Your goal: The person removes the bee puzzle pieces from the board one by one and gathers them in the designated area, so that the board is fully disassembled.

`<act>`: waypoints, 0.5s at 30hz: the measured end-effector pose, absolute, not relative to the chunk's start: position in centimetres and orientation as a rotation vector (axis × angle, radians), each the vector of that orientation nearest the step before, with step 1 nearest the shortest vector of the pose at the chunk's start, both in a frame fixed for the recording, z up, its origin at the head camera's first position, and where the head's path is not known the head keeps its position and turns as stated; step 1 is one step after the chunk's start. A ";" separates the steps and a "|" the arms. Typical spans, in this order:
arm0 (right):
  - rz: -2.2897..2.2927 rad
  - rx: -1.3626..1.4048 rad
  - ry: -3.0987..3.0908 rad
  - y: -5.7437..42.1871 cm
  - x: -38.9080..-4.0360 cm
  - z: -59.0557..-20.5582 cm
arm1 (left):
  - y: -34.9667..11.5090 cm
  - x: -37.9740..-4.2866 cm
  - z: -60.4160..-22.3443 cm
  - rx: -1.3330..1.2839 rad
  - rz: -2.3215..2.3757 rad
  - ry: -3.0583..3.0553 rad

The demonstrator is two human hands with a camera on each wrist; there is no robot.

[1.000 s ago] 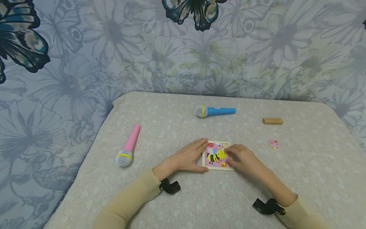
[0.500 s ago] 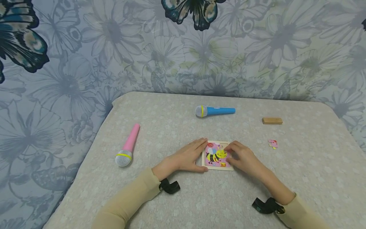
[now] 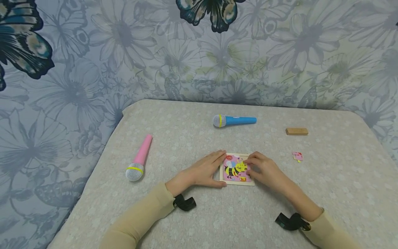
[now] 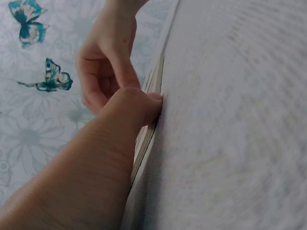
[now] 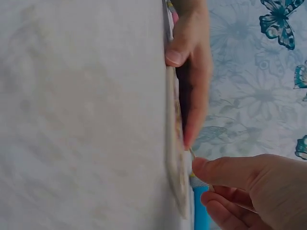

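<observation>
A small jigsaw board (image 3: 237,184) with a pale wooden frame and a pink bee picture lies on the table. My left hand (image 3: 206,170) holds its left side, thumb at the near edge and fingers at the far edge. In the left wrist view the left thumb (image 4: 152,103) presses against the board's rim. My right hand (image 3: 264,170) pinches a yellow puzzle piece (image 3: 242,167) over the board's right half. The right wrist view shows a thin edge of that piece (image 5: 193,153) at the thumb tip, raised off the board. The fingers hide part of the picture.
Right of the board lies a loose pink puzzle piece (image 3: 297,156), with a wooden block (image 3: 296,131) behind it. A blue toy microphone (image 3: 239,120) lies at the back, and a pink one (image 3: 140,157) at the left. A patterned wall covering (image 3: 186,62) stands behind the table.
The right fingers have risen slightly with the yellow piece, whose jigsaw outline now stands out from the picture. The left hand and the board keep their places.
</observation>
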State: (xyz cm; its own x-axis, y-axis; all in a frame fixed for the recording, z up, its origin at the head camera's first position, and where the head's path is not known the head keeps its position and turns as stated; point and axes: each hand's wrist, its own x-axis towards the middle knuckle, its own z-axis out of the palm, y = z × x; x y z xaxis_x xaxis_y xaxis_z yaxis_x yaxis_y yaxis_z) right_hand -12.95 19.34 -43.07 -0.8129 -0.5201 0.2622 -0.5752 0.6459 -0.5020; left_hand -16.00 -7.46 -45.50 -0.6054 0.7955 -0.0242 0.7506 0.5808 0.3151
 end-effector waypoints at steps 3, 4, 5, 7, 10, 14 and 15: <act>0.888 0.904 -2.693 20.5 -12.9 -42.3 | -7.3 -16.0 -45.4 1.306 0.423 2.637; 0.890 0.890 -2.670 21.1 -12.9 -42.0 | -7.3 -16.0 -45.4 1.308 0.430 2.633; 0.884 0.869 -2.654 21.9 -12.9 -41.8 | -7.3 -16.0 -45.4 1.311 0.431 2.632; 0.862 0.816 -2.639 23.8 -12.9 -41.4 | -7.3 -16.0 -45.5 1.308 0.424 2.630; 0.852 0.705 -2.665 27.3 -12.7 -41.3 | -7.3 -16.0 -45.6 1.304 0.413 2.635; 0.883 0.565 -2.741 31.5 -11.8 -41.8 | -7.3 -16.1 -45.7 1.293 0.403 2.644; 0.895 0.543 -2.752 32.4 -11.6 -42.0 | -7.3 -16.1 -45.7 1.291 0.399 2.647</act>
